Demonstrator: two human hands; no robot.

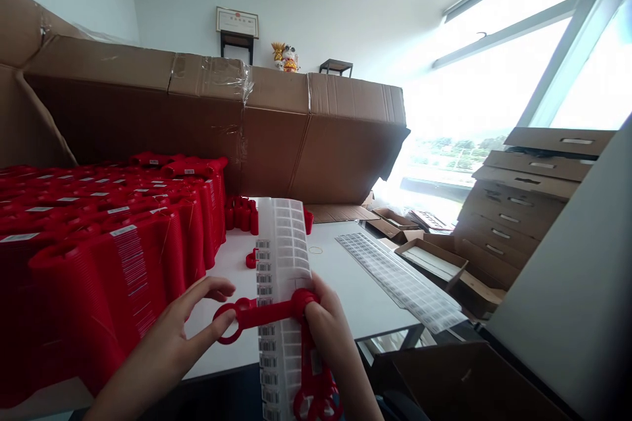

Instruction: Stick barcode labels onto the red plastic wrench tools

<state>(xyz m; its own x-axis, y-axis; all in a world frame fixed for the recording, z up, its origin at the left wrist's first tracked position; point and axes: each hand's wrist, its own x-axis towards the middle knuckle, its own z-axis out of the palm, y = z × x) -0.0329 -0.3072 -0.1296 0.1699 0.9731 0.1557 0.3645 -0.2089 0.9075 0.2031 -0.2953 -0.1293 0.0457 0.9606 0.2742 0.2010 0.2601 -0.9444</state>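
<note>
My right hand (328, 316) is closed around several red plastic pieces with ringed ends, pressed against a long white sheet of barcode labels (289, 237). One red plastic piece (271, 313) sticks out leftward across the sheet. Its two-ring end meets the thumb of my left hand (182, 322), whose index finger is raised apart from the thumb. More red pieces (316, 381) hang below my right hand. Barcodes line the left edge of the sheet; its backing squares on the right look bare. Whatever lies inside my right palm is hidden.
Labelled stacks of red pieces (148, 263) fill the left. A big cardboard box (276, 131) leans behind the white table (340, 276). Label sheets (395, 276) lie at the right, near open cartons (434, 260) and stacked boxes (513, 210). Small red pieces (241, 214) stand behind.
</note>
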